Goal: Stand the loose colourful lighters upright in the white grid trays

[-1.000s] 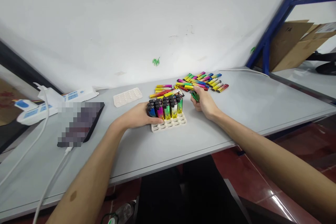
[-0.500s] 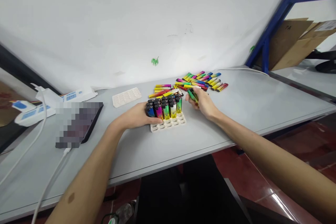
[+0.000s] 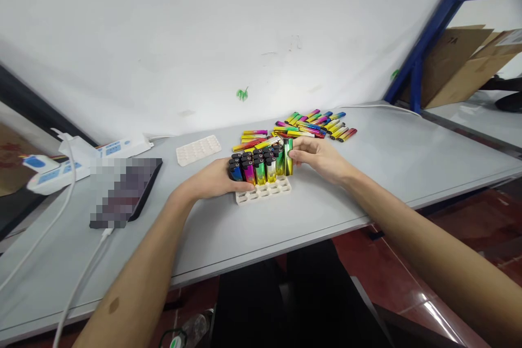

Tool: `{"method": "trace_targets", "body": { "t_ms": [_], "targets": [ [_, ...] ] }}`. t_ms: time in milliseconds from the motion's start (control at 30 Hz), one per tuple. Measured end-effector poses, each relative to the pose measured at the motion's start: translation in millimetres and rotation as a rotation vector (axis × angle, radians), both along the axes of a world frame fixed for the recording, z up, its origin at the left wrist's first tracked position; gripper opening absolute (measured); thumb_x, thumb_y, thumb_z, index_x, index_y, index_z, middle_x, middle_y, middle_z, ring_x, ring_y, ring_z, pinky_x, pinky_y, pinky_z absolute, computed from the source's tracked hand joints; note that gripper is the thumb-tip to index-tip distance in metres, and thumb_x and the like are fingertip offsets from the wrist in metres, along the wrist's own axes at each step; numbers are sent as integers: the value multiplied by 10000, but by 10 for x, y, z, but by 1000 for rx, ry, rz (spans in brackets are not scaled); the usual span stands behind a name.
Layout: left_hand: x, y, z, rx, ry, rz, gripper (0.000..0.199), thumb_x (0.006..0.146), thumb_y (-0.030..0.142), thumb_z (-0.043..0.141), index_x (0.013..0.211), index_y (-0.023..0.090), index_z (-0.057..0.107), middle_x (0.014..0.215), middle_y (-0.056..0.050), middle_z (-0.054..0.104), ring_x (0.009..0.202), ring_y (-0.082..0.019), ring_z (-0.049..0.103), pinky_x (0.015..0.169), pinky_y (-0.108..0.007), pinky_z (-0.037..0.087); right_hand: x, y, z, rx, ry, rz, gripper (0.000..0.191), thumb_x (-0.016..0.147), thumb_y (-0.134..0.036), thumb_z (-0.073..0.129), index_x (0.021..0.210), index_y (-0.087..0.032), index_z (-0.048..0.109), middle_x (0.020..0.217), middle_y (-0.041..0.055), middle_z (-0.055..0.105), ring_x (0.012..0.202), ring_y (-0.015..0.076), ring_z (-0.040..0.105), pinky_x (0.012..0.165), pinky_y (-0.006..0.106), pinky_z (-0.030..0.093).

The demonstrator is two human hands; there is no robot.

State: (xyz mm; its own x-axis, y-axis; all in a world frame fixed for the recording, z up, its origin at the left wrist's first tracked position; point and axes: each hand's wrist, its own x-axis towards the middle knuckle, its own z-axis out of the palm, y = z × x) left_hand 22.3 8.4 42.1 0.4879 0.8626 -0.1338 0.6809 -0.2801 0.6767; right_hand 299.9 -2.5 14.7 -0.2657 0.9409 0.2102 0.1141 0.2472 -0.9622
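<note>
Tray (image 3: 264,194) up front w/ upright lighters (image 3: 260,172) in back rows. L hand (image 3: 216,178) wraps their L side, thumb in front, other fingers hidden, grip unclear. R hand (image 3: 315,155) pinches green/yellow lighter (image 3: 287,159) upright by row's R end. Behind: loose pile (image 3: 300,133); 2nd tray (image 3: 198,151) back L.

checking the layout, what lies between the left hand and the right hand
In the head view, upright lighters in a pale tray stand between the left hand and the right hand, which holds a green-and-yellow lighter beside them.
</note>
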Motion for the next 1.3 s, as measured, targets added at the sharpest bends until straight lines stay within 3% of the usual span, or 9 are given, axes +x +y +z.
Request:
{"method": "trace_targets", "body": {
  "t_ms": [200,533,800,1033,1100,1200,1300],
  "targets": [
    [-1,-1,-1,14,-3,-2,662,647,547,781,1229,261,645,1144,-10,745,999,-267,692,872,-361,562,-6,-30,-4,-16,-31,22,266,747,-383,766,824,-200,589,777,5,626,744,151,592,743,342,505],
    [-4,0,-1,7,1,-4,677,654,540,781,1251,255,637,1202,-20,725,1037,-265,683,906,-368,552,-2,-32,-13,91,-33,70,229,731,-331,792,789,-207,608,785,-8,617,739,135,582,715,322,475],
    [1,-4,7,2,-5,2,676,640,540,785,1239,258,647,1181,-16,734,1036,-272,683,914,-373,555,-5,-22,-32,61,-15,53,285,695,-374,811,802,-199,614,806,19,664,770,164,639,730,334,515],
    [-1,2,-5,15,-4,-4,686,632,557,783,1232,254,648,1184,-18,733,1041,-276,681,912,-376,558,1,-20,-24,99,-199,118,282,744,-434,769,796,-190,637,809,21,670,736,156,614,699,317,479],
    [-3,1,2,6,-5,-3,695,629,558,787,1237,251,645,1166,-20,739,1024,-273,687,896,-375,563,28,-6,-9,123,-277,3,315,828,-499,666,776,-189,645,786,35,666,728,169,607,706,335,468],
    [-2,-1,12,-16,-1,-2,698,619,558,799,1227,250,646,1154,-20,743,1008,-269,693,877,-366,568,123,62,-47,206,-475,-406,371,924,-494,497,797,-183,655,851,89,674,804,228,607,771,399,450],
    [0,3,13,-36,-4,-5,708,607,557,815,1223,253,642,1192,-26,730,1044,-269,684,905,-368,558,261,154,-169,275,-793,-738,272,862,-383,558,935,-151,682,1058,183,647,1028,341,557,895,490,400]
  ]
}}
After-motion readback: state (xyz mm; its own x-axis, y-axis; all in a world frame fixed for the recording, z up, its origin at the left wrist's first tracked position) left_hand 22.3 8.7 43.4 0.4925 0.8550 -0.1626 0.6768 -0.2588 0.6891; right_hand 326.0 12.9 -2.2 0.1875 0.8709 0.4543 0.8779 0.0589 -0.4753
